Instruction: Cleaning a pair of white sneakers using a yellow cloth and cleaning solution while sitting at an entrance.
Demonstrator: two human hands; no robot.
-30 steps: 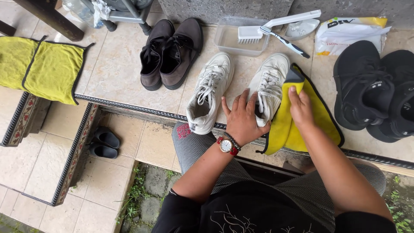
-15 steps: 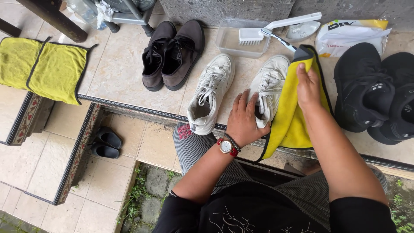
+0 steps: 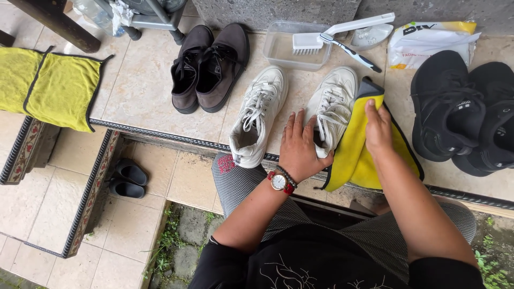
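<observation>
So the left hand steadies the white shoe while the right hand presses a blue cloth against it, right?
Not quite: the cloth is yellow, not blue, as the head view shows. The left hand steadies the white shoe while the right hand presses the cloth against it.

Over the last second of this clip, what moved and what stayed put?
The right hand slid the yellow microfibre cloth up the side of the right-hand white lace-up sneaker, from near its heel toward the toe. The left hand stayed pressed on that sneaker's heel opening, red-strapped wristwatch showing. The other white sneaker, brown shoes, black sneakers and white scrub brush did not move.
</observation>
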